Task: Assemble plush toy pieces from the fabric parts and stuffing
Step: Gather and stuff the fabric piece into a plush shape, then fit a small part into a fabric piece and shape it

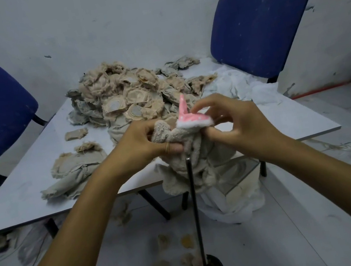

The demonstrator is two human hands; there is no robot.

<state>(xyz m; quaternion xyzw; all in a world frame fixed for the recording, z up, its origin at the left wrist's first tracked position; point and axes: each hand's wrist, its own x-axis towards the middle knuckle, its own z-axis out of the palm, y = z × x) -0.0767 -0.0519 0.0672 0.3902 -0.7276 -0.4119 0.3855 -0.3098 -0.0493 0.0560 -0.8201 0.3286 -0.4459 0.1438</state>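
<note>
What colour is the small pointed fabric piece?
Pink with white dots, white fleece edge; head view.

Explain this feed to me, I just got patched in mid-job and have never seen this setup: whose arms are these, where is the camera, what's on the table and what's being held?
There is no machine here. A person works with two bare hands, and the single picture comes from a wide-angle camera on their head, looking forward and down.

The left hand grips a beige plush piece, which hangs over the near edge of the table. The right hand pinches at a small pink and white part sitting on top of that piece.

A thin dark rod stands up from a round base on the floor, right below the hands; its top seems to meet the plush.

On the table lie a pile of fabric parts, a few loose parts nearer the left, and white stuffing on the right. Two blue chairs stand behind.
</note>
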